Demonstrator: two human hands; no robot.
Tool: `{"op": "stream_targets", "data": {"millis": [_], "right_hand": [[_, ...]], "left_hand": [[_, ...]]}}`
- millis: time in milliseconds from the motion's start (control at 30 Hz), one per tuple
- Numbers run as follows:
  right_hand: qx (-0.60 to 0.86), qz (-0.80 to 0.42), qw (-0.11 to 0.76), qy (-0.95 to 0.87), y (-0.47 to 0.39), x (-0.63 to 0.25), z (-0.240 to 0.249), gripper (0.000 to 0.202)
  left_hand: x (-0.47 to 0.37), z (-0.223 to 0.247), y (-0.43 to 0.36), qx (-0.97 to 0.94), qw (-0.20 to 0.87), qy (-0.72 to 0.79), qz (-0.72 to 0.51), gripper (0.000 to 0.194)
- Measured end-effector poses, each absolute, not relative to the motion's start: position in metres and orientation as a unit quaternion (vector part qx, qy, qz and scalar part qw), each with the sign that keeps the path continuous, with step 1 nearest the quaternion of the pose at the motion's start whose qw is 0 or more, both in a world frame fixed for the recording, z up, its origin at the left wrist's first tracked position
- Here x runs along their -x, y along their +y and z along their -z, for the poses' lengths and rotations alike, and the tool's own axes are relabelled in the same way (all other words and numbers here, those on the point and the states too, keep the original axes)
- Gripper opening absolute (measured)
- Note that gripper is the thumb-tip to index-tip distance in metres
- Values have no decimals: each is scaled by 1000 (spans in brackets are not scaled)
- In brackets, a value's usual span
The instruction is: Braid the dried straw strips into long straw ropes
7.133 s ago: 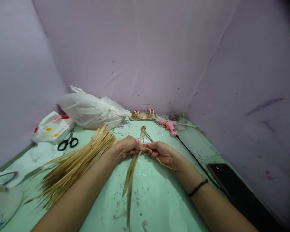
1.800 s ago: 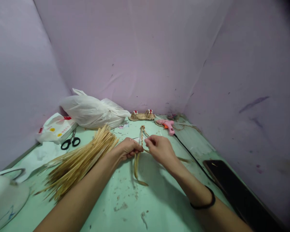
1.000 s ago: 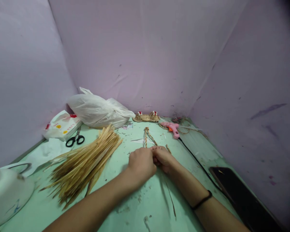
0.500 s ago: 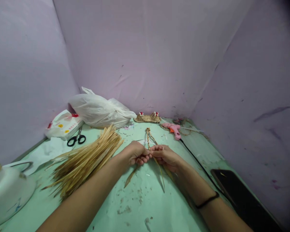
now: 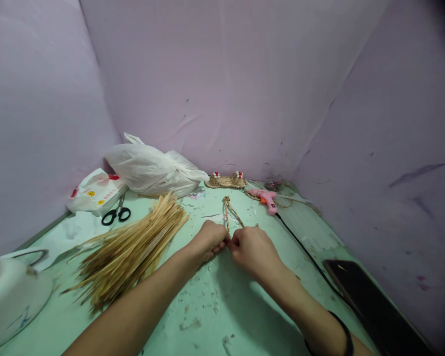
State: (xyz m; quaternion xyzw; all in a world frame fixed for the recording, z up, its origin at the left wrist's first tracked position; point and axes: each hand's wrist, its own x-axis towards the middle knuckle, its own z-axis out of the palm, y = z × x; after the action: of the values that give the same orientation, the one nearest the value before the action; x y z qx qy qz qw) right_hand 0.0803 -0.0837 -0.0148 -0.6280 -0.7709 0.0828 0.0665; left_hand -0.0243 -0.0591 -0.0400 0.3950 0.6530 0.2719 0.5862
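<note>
A thin braided cord of dry straw runs from a knot on the green table toward me and ends between my fingers. My left hand pinches its near end. Close against it, my right hand is closed at the same spot, back of the hand up, its fingertips partly hidden. A second length of the cord slants down to my right hand. To the left of my hands lies a fanned bundle of dry straw strips.
Black-handled scissors, a tissue pack and a white plastic bag lie back left. A white bowl is near left. A woven piece sits behind. On the right are a pink glue gun with black cord and a phone.
My right hand has turned over so its back faces up, and its wrist has shifted right. The loose strip ends that hung below my hands no longer show.
</note>
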Motion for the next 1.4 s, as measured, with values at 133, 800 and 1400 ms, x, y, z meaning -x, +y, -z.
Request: {"op": "stream_targets", "data": {"millis": [133, 800, 1400], "right_hand": [[609, -61, 46, -789, -97, -69, 15, 20], [520, -686, 244, -447, -57, -82, 34, 14], [593, -526, 257, -553, -51, -83, 54, 7]], "left_hand": [[33, 33, -60, -409, 615, 627, -245, 17], [55, 38, -49, -540, 580, 583, -177, 14], [45, 11, -64, -682, 290, 665, -87, 10]]}}
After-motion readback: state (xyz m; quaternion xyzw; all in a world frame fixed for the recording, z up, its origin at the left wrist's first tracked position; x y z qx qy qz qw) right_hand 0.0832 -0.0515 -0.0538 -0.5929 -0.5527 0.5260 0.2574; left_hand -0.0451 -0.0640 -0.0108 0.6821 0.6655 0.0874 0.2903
